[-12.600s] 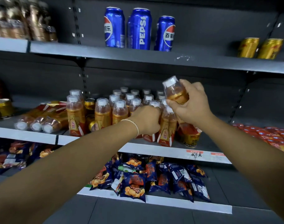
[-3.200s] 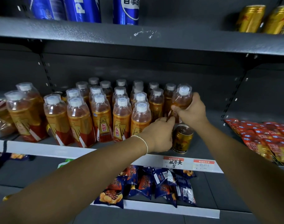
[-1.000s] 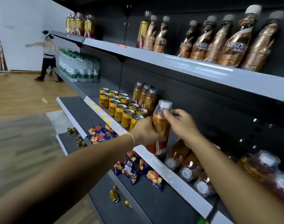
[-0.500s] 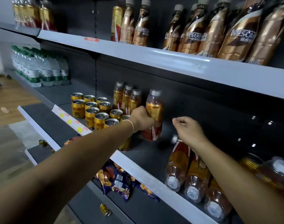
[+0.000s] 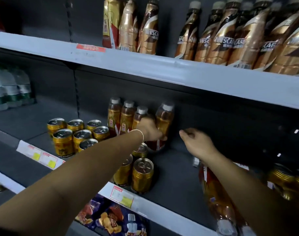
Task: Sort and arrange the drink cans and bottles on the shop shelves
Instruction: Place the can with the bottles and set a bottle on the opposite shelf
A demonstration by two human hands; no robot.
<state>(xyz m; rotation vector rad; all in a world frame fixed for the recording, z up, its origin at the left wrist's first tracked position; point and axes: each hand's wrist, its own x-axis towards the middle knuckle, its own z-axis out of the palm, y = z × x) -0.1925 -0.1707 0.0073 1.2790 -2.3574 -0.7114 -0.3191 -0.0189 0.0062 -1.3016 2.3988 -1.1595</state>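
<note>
My left hand (image 5: 149, 130) grips an amber drink bottle (image 5: 164, 120) with a white cap, standing upright at the back of the middle shelf (image 5: 172, 171). It stands just right of a row of three matching bottles (image 5: 126, 114). My right hand (image 5: 194, 142) hovers to the right of that bottle, fingers loosely curled, holding nothing. Several gold cans (image 5: 77, 133) stand in rows to the left, and more gold cans (image 5: 142, 174) stand near the shelf's front edge under my left forearm. Amber bottles (image 5: 218, 198) lie on their sides under my right forearm.
Brown coffee bottles (image 5: 230, 40) line the top shelf (image 5: 162, 70). Clear water bottles (image 5: 9, 91) stand at the far left. Snack bags (image 5: 111, 220) lie on the lower shelf. More gold cans (image 5: 284, 181) sit at the right. Bare shelf lies right of the held bottle.
My left hand has pushed the bottle further back, beside the row of three. My right hand has stayed off it, drifting slightly right. The view has moved closer.
</note>
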